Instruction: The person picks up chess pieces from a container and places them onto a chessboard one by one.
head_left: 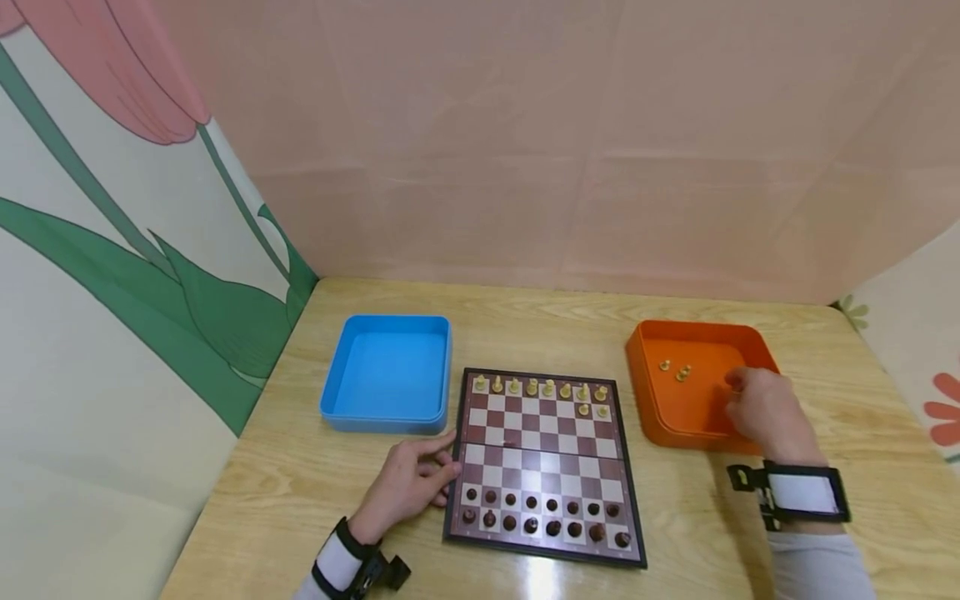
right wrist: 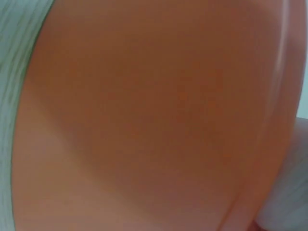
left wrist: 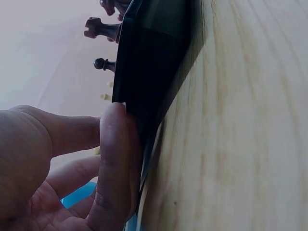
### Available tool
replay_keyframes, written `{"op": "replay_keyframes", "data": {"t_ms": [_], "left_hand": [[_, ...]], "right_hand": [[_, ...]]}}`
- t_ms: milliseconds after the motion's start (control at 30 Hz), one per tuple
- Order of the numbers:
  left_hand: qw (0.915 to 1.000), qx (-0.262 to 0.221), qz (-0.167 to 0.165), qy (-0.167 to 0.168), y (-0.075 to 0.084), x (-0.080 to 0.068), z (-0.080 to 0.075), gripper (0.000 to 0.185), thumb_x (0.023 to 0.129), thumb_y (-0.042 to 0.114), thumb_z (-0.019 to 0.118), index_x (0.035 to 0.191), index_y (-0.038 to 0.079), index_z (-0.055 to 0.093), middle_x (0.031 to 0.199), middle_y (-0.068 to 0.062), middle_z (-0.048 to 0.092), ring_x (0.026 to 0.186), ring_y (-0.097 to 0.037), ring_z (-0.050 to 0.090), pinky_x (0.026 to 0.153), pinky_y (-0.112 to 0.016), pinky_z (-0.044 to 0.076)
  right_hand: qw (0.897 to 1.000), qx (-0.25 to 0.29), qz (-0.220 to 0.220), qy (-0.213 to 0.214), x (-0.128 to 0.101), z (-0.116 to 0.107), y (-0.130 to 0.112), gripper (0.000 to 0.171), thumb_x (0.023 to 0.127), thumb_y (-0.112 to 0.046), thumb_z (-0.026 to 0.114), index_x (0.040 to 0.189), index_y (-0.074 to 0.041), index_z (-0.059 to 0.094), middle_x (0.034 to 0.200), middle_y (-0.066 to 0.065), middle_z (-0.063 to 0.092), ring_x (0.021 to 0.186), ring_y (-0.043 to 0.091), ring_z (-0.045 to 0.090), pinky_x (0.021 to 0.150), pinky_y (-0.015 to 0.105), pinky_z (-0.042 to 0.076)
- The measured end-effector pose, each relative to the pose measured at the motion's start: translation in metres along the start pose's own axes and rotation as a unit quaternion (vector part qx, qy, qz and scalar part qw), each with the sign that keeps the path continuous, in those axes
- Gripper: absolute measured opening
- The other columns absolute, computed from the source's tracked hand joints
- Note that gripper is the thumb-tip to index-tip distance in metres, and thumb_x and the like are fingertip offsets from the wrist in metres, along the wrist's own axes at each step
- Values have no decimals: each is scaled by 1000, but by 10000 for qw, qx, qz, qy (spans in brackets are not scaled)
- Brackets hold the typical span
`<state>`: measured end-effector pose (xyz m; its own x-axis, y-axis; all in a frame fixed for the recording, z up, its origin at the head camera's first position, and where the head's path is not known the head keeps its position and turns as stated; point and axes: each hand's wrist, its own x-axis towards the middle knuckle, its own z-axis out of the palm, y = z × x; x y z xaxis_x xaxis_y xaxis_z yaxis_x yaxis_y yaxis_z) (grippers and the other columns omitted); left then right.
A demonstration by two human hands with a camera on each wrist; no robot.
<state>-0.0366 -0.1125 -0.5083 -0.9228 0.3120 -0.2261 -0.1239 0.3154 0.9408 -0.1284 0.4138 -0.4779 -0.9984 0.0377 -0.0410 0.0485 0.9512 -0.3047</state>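
Note:
A folding chessboard (head_left: 539,450) lies on the table between my hands. My left hand (head_left: 408,481) is at its left edge; in the left wrist view, the fingers (left wrist: 113,163) rest against the board's dark side (left wrist: 151,57). Dark chess pieces (head_left: 531,525) fill the two near rows. Along the far row stand light chess pieces (head_left: 532,387), with two light pawns (head_left: 583,409) in front at the right. My right hand (head_left: 768,414) reaches into the orange tray (head_left: 693,427), fingers bent; I cannot tell whether they hold a piece. A few light pawns (head_left: 664,365) lie in that tray.
On the left, behind my left hand, stands a blue tray (head_left: 386,375) with nothing in it. The wooden table (head_left: 247,500) meets a pinkish backdrop (head_left: 480,167) at the back and a flower-patterned panel (head_left: 112,275) on the left. The orange tray's rim stands beside the board's right side.

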Motion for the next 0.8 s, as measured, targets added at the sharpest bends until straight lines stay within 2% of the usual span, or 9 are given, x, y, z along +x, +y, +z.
{"op": "replay_keyframes", "data": {"t_ms": [167,367,567,667,800], "left_hand": [[10000,-4,15,20,1,1,-1,56,101,11,75,152,0,55,99,-8,73,65,-17,73,57,-31,67],[9999,-127,-55,-31,-1,-2,1,57,101,13,75,153,0,54,100,-7,72,64,-14,72,57,-31,67],[9997,-208,-51,-66,-4,-5,4,57,101,11,76,152,-1,55,99,-8,72,64,-16,72,56,-32,67],[9998,-205,-19,-33,-5,-4,3,57,100,11,76,152,-1,55,99,-9,72,65,-16,72,56,-32,67],[9998,-182,-16,-20,-3,-2,0,57,100,12,76,152,-1,55,99,-8,72,65,-15,72,57,-32,67]], "right_hand": [[10000,-14,30,-10,3,0,-1,27,89,4,69,112,19,69,105,37,70,81,41,64,73,60,62],[10000,3,15,37,-1,4,2,19,89,6,70,105,17,72,97,34,71,74,36,62,71,61,63],[9997,-3,57,221,-8,8,1,17,93,-1,71,102,13,73,87,26,70,67,30,58,58,47,60],[9987,40,-40,498,-8,7,-4,16,93,-3,74,100,11,73,85,24,70,67,29,59,58,47,59],[9942,158,-394,992,-10,2,-18,14,90,-3,77,98,8,75,87,24,73,71,33,64,63,58,60]]}}
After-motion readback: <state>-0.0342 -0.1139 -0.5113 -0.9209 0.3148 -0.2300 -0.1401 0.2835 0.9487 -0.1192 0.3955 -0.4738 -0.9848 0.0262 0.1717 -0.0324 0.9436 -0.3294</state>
